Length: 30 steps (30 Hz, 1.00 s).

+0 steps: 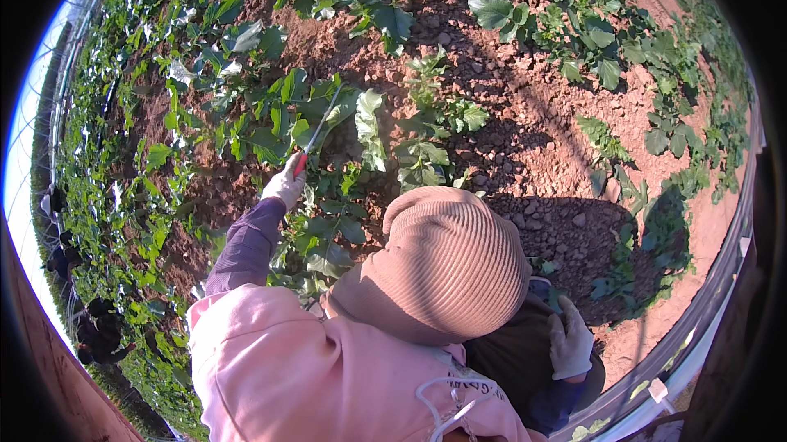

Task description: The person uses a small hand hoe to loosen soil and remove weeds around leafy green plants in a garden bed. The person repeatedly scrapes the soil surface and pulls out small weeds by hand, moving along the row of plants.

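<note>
My left hand [286, 183], in a whitish glove below a dark purple sleeve, grips the red handle of a long, thin-bladed knife [323, 121]. Its blade points up and right among broad green leaves [268, 146]. Beside the blade stands a pale, sunlit leaf [370, 128]. At lower right, my right hand [570, 342], also gloved, rests against the dark trousers [507, 353] with its fingers somewhat apart, holding nothing visible. A ribbed tan knit cap [439, 264] and a pink hooded top [295, 368] with white drawstrings fill the lower middle.
Leafy plants [599, 36] grow in rows across reddish, cloddy soil [516, 110]. A dark shadow [553, 227] falls right of the cap. Black sheeting [695, 325] edges the bed at right. Dark, indistinct shapes [101, 331] lie at far left.
</note>
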Motion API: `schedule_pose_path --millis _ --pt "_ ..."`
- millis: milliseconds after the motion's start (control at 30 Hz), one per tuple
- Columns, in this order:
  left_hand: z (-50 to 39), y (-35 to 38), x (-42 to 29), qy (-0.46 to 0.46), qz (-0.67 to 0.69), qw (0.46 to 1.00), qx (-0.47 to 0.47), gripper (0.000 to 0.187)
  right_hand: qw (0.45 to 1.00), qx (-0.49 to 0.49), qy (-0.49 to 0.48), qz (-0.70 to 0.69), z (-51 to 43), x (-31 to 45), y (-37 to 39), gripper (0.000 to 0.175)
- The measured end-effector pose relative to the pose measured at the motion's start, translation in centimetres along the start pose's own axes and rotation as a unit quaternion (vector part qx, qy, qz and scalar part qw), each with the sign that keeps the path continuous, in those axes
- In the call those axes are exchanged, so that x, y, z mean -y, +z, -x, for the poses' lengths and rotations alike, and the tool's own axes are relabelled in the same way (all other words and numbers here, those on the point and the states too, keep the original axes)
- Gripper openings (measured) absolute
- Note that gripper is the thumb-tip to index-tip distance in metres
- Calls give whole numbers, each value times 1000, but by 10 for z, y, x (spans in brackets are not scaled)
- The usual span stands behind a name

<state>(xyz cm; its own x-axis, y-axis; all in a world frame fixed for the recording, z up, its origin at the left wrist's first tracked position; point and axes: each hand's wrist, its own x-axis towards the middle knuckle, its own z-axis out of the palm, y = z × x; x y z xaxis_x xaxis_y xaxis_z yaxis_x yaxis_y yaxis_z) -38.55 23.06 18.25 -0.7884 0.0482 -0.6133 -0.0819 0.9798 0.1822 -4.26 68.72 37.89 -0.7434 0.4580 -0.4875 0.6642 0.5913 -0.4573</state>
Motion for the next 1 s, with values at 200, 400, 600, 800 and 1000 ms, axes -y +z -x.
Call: schedule_pose_path --millis 200,400,600,800,1000 --pt "89 -5 75 -57 26 998 27 54 1000 5 3 8 1 -3 5 38" --pt "-55 14 -32 110 159 972 -137 55 999 38 32 7 -12 5 -4 37" --pt "-185 -2 -120 -88 323 929 -160 52 997 65 43 4 -19 8 -7 37" --pt "-63 47 -86 -32 135 989 -44 62 995 75 64 -19 -21 0 -1 39" --pt "-37 5 -83 -59 390 918 29 49 997 70 18 -4 -25 -3 2 39"
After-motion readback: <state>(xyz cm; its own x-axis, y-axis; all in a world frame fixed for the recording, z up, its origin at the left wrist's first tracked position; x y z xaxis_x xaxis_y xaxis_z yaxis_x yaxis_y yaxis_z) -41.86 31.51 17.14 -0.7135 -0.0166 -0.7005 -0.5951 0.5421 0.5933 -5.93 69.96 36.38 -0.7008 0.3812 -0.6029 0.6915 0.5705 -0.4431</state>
